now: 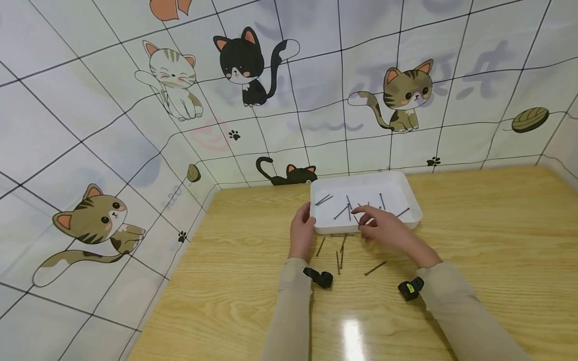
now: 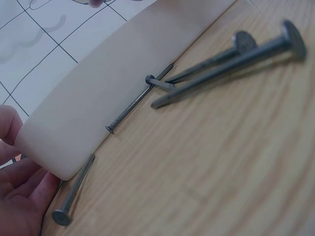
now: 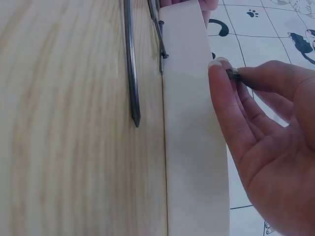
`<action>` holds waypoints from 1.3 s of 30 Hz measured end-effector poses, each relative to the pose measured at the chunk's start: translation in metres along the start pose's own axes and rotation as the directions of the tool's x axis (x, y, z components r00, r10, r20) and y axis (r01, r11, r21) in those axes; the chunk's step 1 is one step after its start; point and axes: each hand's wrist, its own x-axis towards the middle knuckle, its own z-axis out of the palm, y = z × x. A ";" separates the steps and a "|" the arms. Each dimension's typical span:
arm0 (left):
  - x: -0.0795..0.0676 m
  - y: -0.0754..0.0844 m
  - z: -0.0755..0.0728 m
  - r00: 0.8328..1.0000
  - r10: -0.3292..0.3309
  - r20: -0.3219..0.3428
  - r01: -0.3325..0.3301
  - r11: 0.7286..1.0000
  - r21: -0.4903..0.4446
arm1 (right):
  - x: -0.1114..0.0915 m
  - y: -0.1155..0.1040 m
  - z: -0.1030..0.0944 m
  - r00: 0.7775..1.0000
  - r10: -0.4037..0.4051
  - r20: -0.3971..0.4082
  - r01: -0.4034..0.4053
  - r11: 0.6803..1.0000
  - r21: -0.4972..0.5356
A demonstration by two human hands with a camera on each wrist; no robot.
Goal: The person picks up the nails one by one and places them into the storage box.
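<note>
A white plastic tray (image 1: 336, 229) stands on the table with several loose nails (image 1: 341, 212) in it. My left hand (image 1: 302, 231) grips the tray's left end, thumb at the rim and fingers against the outer wall, as the left wrist view shows at the corner (image 2: 54, 164). Over the tray's front edge, my right hand (image 1: 384, 228) pinches a nail (image 3: 233, 74) between thumb and fingertips. Only a short dark end of it shows in the right wrist view; the rest is hidden by the fingers.
Several nails lie on the wooden table (image 1: 244, 281) in front of the tray, one nail (image 1: 375, 269) off to the right. Another nail (image 2: 74, 191) lies close by the tray's left corner. Behind the tray rises a wall covering (image 1: 316, 110) printed with cats.
</note>
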 end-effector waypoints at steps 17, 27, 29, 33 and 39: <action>-0.003 0.010 -0.003 1.000 0.001 0.013 0.000 1.000 -0.028 | 0.020 0.008 -0.016 1.000 0.024 -0.008 -0.021 0.961 0.277; -0.001 -0.001 0.002 1.000 -0.003 -0.004 0.003 1.000 -0.014 | 0.039 0.019 -0.020 0.991 0.094 -0.100 -0.061 0.954 0.293; -0.001 -0.001 0.002 1.000 -0.003 -0.001 0.003 1.000 -0.015 | 0.043 0.022 -0.021 0.987 0.117 -0.111 -0.077 0.945 0.318; -0.003 0.003 0.000 1.000 0.002 0.008 -0.001 1.000 -0.024 | 0.048 0.025 -0.022 0.984 0.136 -0.118 -0.092 0.942 0.323; 0.000 0.000 -0.001 1.000 0.006 0.003 -0.006 1.000 -0.011 | 0.055 0.028 -0.022 0.974 0.197 -0.112 -0.152 0.934 0.324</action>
